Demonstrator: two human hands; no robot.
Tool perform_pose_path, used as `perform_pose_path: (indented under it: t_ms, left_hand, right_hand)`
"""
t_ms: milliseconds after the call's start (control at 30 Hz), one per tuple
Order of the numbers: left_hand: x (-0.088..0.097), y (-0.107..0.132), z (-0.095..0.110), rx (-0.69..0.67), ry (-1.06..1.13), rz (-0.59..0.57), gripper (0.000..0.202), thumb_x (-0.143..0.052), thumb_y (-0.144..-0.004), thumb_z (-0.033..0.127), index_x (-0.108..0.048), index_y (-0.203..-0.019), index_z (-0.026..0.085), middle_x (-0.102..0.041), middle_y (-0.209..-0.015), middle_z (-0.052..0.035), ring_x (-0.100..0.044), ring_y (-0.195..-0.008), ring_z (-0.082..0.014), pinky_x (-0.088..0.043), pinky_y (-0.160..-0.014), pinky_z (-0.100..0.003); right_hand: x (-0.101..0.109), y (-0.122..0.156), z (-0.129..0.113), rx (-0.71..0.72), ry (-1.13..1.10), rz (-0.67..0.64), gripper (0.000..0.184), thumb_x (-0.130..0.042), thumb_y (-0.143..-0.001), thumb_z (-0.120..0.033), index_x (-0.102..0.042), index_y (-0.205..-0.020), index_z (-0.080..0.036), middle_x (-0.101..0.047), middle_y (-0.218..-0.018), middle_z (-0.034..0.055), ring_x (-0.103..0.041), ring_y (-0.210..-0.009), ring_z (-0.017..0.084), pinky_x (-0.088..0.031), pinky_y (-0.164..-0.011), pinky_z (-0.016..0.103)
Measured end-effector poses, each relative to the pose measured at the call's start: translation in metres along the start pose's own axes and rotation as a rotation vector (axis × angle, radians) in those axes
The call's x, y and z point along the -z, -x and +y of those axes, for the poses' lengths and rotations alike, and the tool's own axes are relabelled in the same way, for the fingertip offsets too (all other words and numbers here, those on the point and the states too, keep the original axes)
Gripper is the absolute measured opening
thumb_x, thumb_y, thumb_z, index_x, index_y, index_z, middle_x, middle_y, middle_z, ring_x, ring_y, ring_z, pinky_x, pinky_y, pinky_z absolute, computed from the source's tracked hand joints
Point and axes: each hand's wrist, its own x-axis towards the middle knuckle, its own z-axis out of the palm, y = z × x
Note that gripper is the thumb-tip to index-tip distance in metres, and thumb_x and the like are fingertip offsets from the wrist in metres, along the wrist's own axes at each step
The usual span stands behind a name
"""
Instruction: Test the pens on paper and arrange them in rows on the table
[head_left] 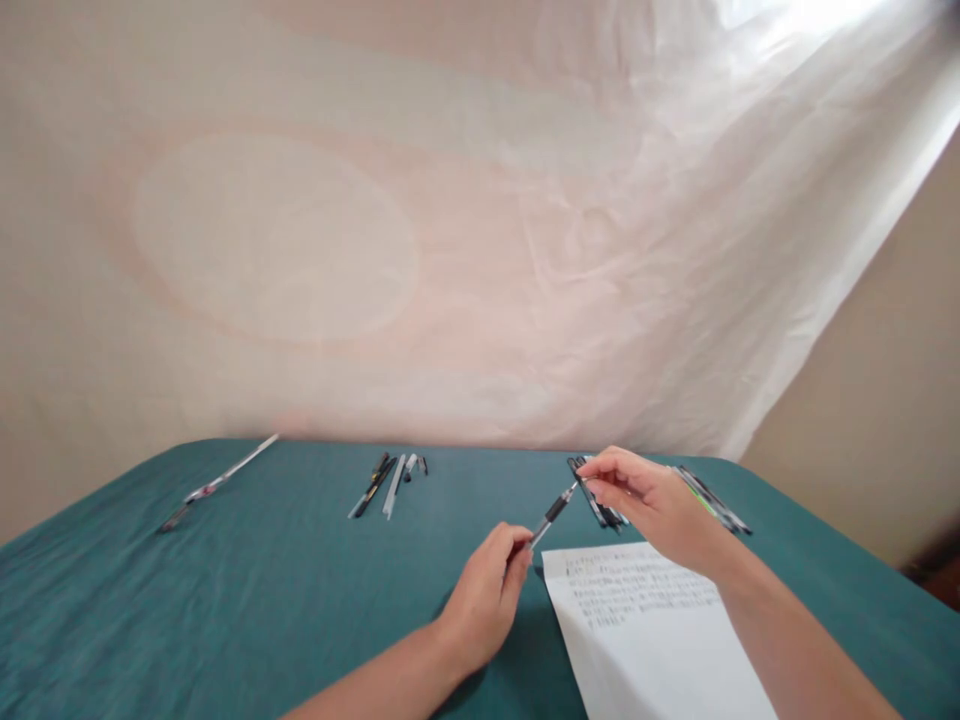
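Note:
My left hand [489, 598] is closed round the clear rear end of a pen [556, 507] with a black rubber grip. The pen slants up to the right, above the table. At its silver tip, the thumb and fingertips of my right hand [651, 505] are pinched together. Whether a separate small part sits between those fingertips is too small to make out. Under my right forearm lies a white sheet of paper [660, 650] with lines of handwriting near its top edge.
Several black pens [598, 505] lie behind my right hand, and more pens [712, 500] lie to its right. Loose pen parts [373, 487] and clear tubes [394, 487] sit left of centre. A long clear wrapper [225, 480] lies far left on the green tablecloth [300, 590]. A pale cloth [465, 250] hangs behind.

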Motion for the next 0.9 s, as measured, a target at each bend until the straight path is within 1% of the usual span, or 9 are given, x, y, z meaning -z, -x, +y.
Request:
perform_pose_path:
  t_ms: [167, 300, 400, 533, 600, 767, 900]
  left_hand:
    - [0.0002, 0.0004, 0.0009, -0.017, -0.025, -0.003, 0.023, -0.031, -0.086, 0.027, -0.051, -0.094, 0.018, -0.052, -0.085, -0.0032, -0.048, -0.077, -0.0132, -0.038, -0.073, -0.026]
    - [0.0011, 0.0, 0.0013, -0.035, -0.035, -0.018, 0.024, -0.031, -0.086, 0.027, -0.051, -0.095, 0.019, -0.052, -0.085, -0.003, -0.048, -0.077, -0.0133, -0.039, -0.073, -0.026]
    - [0.0012, -0.0002, 0.0011, -0.05, -0.04, -0.014, 0.024, -0.031, -0.086, 0.028, -0.052, -0.094, 0.019, -0.052, -0.084, -0.0028, -0.048, -0.078, -0.0133, -0.039, -0.073, -0.026]
    - [0.0013, -0.0001, 0.0003, -0.057, -0.046, -0.016, 0.024, -0.031, -0.086, 0.028, -0.052, -0.095, 0.019, -0.051, -0.084, -0.003, -0.048, -0.078, -0.0132, -0.039, -0.073, -0.026]
    - [0.0013, -0.0001, -0.0001, -0.057, -0.047, -0.019, 0.024, -0.032, -0.086, 0.027, -0.052, -0.096, 0.019, -0.052, -0.085, -0.003, -0.048, -0.078, -0.013, -0.039, -0.074, -0.026]
    - [0.0007, -0.0004, -0.0002, -0.06, -0.058, -0.001, 0.025, -0.031, -0.086, 0.028, -0.052, -0.095, 0.019, -0.052, -0.084, -0.0032, -0.048, -0.079, -0.0135, -0.04, -0.073, -0.026]
    - [0.0011, -0.001, 0.0002, -0.061, -0.056, -0.004, 0.026, -0.03, -0.086, 0.029, -0.052, -0.095, 0.019, -0.052, -0.084, -0.0037, -0.048, -0.079, -0.0137, -0.04, -0.074, -0.027]
  right_hand:
    - [0.0036, 0.0019, -0.0008, 0.003, 0.029, -0.033, 0.022, -0.045, -0.08, -0.036, -0.057, -0.09, -0.02, -0.057, -0.08, 0.0031, -0.052, -0.069, 0.014, -0.043, -0.06, 0.025]
    - [0.0047, 0.0028, -0.0038, 0.014, 0.08, -0.127, 0.019, -0.045, -0.081, -0.034, -0.058, -0.088, -0.021, -0.057, -0.078, 0.0023, -0.051, -0.067, 0.013, -0.042, -0.06, 0.026]
    - [0.0052, 0.0033, -0.006, 0.016, 0.112, -0.171, 0.018, -0.045, -0.08, -0.032, -0.059, -0.086, -0.022, -0.058, -0.077, 0.0022, -0.052, -0.068, 0.014, -0.041, -0.062, 0.026]
    - [0.0053, 0.0042, -0.0065, -0.018, 0.139, -0.232, 0.016, -0.046, -0.08, -0.031, -0.058, -0.086, -0.022, -0.058, -0.077, 0.0013, -0.052, -0.069, 0.014, -0.041, -0.063, 0.026]
    - [0.0045, 0.0048, -0.0057, -0.041, 0.139, -0.243, 0.016, -0.046, -0.08, -0.031, -0.058, -0.085, -0.022, -0.058, -0.076, 0.0009, -0.051, -0.068, 0.014, -0.04, -0.061, 0.026]
    - [0.0025, 0.0052, -0.0035, -0.075, 0.137, -0.242, 0.017, -0.045, -0.08, -0.032, -0.058, -0.082, -0.021, -0.055, -0.066, -0.0004, -0.048, -0.06, 0.012, -0.037, -0.052, 0.023]
    - [0.0, 0.0032, 0.0011, -0.055, 0.217, -0.215, 0.021, -0.044, -0.08, -0.036, -0.057, -0.074, -0.02, -0.055, -0.062, -0.0005, -0.047, -0.056, 0.012, -0.034, -0.049, 0.023]
